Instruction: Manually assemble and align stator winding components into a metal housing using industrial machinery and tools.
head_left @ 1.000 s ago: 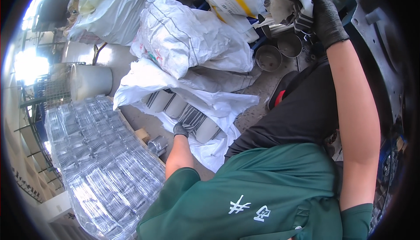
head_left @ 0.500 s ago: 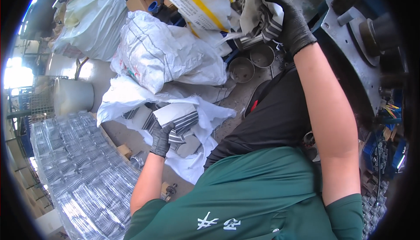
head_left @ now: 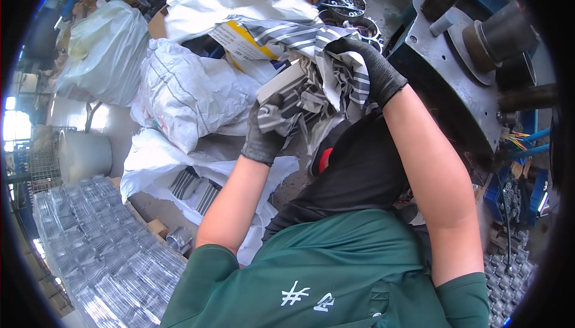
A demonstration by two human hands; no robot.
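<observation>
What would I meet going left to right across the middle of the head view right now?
White tub, white woven sack, left gloved hand, crumpled striped packaging, right gloved hand, grey metal plate.

Bright light glares at far left, glinting off plastic wrap (head_left: pixel 108 250); edges curve into blackness.

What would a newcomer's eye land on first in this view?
Probably the two gloved hands above the middle: the left hand grips a striped packet, the right hand a crumpled striped wrap. Next, perhaps, the shiny film-wrapped stack at lower left, and the heavy metal machine at upper right.
</observation>
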